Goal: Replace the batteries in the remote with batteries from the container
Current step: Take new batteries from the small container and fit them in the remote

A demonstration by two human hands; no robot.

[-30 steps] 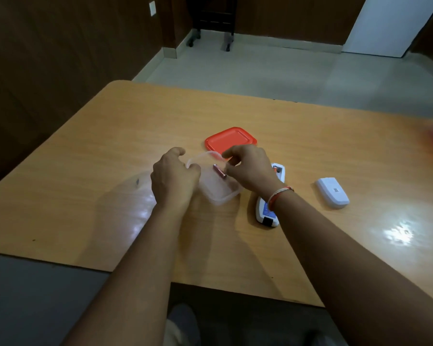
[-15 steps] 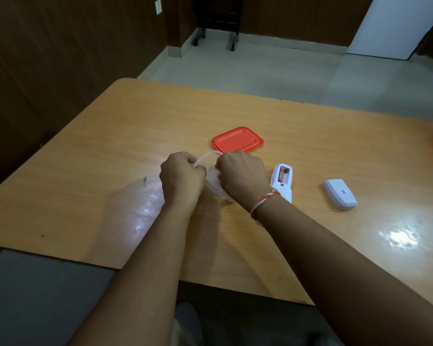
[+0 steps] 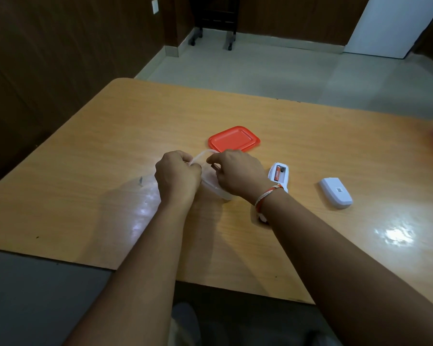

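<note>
**Battery change: container held at a tilt, one cell in the remote**

The left hand (image 3: 178,174) is closed on the rim of the clear container (image 3: 211,183), tipping it. The right hand (image 3: 236,174) is curled at the container's mouth, pinching a small dark item; whether that is a battery cannot be confirmed.

The remote (image 3: 279,176), at 3 o'clock from the hands, lies open with one orange battery (image 3: 277,174) seated. Its cover (image 3: 336,193) lies further out at 3 o'clock, well apart.

Risks: the tilted container could spill; a loose cell could roll on the glossy surface; the right forearm, which crosses over the remote's near end, may knock it.

The wooden table (image 3: 110,146) is smooth, with glare patches. The red lid (image 3: 234,139) rests at 12 o'clock. The room is dim, with dark panelled walls and a pale tiled floor.
</note>
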